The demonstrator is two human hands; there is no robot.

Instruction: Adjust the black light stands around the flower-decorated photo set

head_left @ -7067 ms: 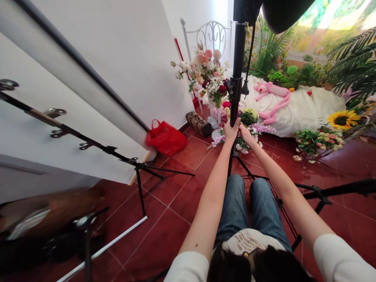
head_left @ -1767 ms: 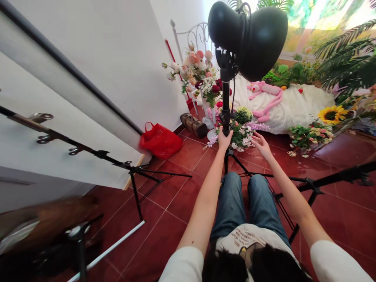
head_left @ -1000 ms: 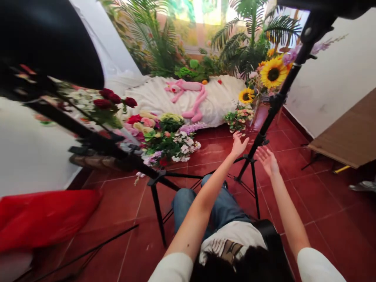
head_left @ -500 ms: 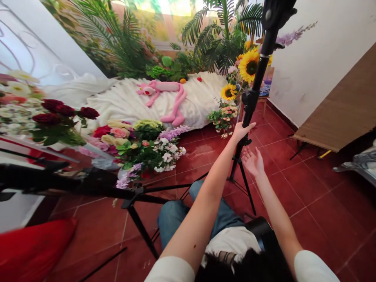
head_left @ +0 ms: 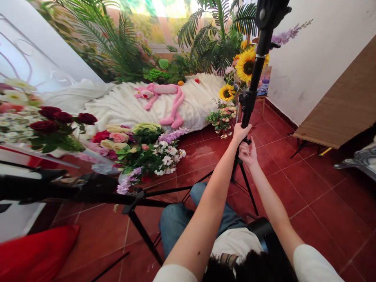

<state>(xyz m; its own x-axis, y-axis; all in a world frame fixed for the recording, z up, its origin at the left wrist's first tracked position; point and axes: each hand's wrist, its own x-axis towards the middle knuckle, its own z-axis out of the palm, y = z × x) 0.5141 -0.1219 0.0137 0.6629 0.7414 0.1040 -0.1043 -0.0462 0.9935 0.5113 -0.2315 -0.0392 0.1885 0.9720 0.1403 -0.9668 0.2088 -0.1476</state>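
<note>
A black tripod stand rises in front of me, its pole leaning a little to the right at the top and its legs spread on the floor. My left hand is wrapped round the lower pole. Just below it, my right hand is closed with bent fingers at the knob and collar above the legs. The fingers partly cover that knob. A second black stand reaches across the lower left, nearer to me, and neither hand touches it.
Flower bunches and dark red roses stand at the left. A pink plush toy lies on a white furry cover. Sunflowers are behind the pole. A brown board leans at the right; a red cushion sits lower left.
My right hand has gone from open beside the stand to closed on it at the knob. My left hand keeps its hold on the pole.
</note>
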